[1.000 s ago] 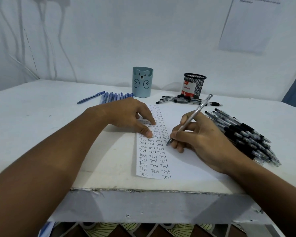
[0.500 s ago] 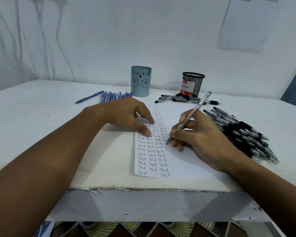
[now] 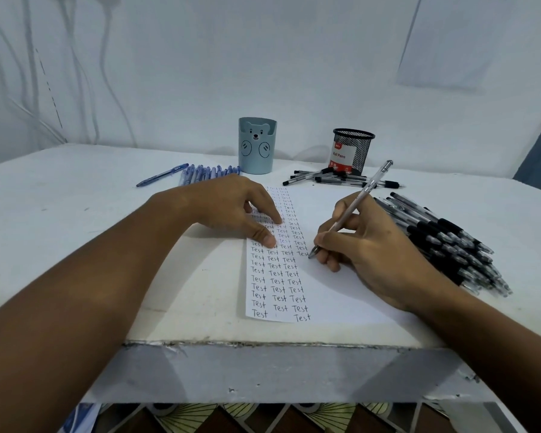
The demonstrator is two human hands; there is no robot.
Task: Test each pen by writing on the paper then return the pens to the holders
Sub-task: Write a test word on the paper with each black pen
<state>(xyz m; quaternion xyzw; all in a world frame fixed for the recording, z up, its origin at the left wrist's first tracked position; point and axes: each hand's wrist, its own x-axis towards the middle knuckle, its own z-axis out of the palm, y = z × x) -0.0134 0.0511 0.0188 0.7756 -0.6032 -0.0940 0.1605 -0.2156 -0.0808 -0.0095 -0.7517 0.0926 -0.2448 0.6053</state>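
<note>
Right hand (image 3: 369, 251) pinches pen (image 3: 353, 207) on paper (image 3: 334, 295); left hand (image 3: 231, 207) presses paper.

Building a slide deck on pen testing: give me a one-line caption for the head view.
Right hand writes "Test" with a pen while left hand steadies the paper.

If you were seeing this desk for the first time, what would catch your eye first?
Probably the sheet of paper at the centre, filled with columns of the handwritten word "Test", where the right hand holds a clear pen tip-down while the left hand presses the sheet flat. Next, the big pile of black-grip pens at the right. Behind stand a blue bear pen holder and a black mesh holder.
</note>
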